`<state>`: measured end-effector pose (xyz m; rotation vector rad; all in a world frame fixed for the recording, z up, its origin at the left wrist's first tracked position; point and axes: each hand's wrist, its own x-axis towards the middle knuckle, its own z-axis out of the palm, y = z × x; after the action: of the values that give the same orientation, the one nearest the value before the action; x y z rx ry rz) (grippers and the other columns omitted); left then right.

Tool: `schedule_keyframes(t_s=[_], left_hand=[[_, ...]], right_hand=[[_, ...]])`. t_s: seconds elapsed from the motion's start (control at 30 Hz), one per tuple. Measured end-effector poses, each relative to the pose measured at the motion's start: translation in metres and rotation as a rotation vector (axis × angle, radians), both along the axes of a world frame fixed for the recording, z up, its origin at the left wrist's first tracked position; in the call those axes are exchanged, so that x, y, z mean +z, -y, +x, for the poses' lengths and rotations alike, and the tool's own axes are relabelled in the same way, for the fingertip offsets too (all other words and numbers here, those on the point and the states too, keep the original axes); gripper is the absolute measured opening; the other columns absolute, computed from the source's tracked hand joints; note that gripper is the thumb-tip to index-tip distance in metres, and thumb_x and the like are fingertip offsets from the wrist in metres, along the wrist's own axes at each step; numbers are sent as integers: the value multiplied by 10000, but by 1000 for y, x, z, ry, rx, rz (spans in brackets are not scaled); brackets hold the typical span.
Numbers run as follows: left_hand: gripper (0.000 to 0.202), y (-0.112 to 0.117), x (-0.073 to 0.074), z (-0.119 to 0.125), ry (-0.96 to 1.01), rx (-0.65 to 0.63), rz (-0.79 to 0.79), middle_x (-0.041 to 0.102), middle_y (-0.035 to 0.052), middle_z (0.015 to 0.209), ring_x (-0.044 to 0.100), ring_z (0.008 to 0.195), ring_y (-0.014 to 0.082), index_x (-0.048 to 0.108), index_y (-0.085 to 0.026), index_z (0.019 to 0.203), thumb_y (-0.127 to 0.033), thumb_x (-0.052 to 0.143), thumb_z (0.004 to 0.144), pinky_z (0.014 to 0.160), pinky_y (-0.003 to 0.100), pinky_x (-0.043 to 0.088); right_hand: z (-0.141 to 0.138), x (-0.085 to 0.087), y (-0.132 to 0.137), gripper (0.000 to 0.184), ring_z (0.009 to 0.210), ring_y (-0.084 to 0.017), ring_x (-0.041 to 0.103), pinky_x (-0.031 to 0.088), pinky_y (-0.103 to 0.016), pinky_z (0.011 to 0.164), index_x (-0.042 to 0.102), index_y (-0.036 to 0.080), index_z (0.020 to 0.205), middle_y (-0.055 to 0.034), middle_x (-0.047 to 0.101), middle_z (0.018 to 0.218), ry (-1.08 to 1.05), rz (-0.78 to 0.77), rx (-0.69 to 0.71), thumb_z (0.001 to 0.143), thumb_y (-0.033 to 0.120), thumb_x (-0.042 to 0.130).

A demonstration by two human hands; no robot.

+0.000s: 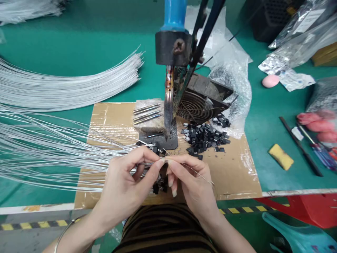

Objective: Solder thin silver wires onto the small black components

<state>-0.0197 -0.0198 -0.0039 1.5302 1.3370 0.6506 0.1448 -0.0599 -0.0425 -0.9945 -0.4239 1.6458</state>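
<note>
Above the front edge of the cardboard (237, 165), my left hand (129, 179) and my right hand (193, 177) meet with their fingertips pinched together. In the left fingers is the end of a thin white cable; its very tip is hidden by the fingertips. A fine silvery wire (200, 174) runs from my right fingers across that palm. Just beyond the hands, the soldering iron (168, 102) points straight down at a dark metal base plate (172, 140). Cables with black connectors (156, 189) on their ends lie beside and under my left hand.
A heap of small black connector pieces (205, 138) lies right of the iron, before a dusty fan (196, 105). Spare iron tips (147, 113) rest on a wrapped block. White cable bundles (79, 88) fill the left. A yellow sponge (281, 156) sits at right.
</note>
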Motion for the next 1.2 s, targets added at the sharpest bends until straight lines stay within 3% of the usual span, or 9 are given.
schedule_keyframes(t_s=[0.43, 0.7, 0.97, 1.2], left_hand=[[154, 0, 3, 1, 103, -12, -39, 699, -5, 681, 557, 577, 119, 745, -211, 832, -253, 700, 973, 510, 220, 388], [151, 2, -5, 2, 98, 27, -7, 688, -2, 656, 554, 542, 119, 737, -203, 843, -278, 705, 970, 491, 221, 386], [139, 7, -6, 7, 1, 42, 179, 569, -52, 610, 411, 498, 89, 721, -219, 844, -214, 690, 980, 465, 231, 325], [128, 13, -13, 11, -31, 76, 321, 613, -64, 675, 479, 549, 86, 707, -245, 894, -137, 704, 961, 511, 217, 389]], right_hand=[[5, 11, -5, 133, 427, -49, 589, 506, -106, 376, 870, 183, 848, 22, 697, 606, -135, -89, 31, 840, 313, 895], [4, 10, -4, 126, 434, -61, 603, 540, -126, 383, 878, 197, 884, 26, 691, 610, -165, -90, 22, 845, 316, 891], [2, 12, -7, 119, 407, -46, 565, 501, -112, 367, 873, 195, 843, 29, 685, 597, -176, -104, -2, 836, 312, 894], [-1, 10, -5, 108, 385, -30, 544, 476, -101, 366, 867, 189, 829, 30, 695, 601, -201, -135, -21, 847, 296, 875]])
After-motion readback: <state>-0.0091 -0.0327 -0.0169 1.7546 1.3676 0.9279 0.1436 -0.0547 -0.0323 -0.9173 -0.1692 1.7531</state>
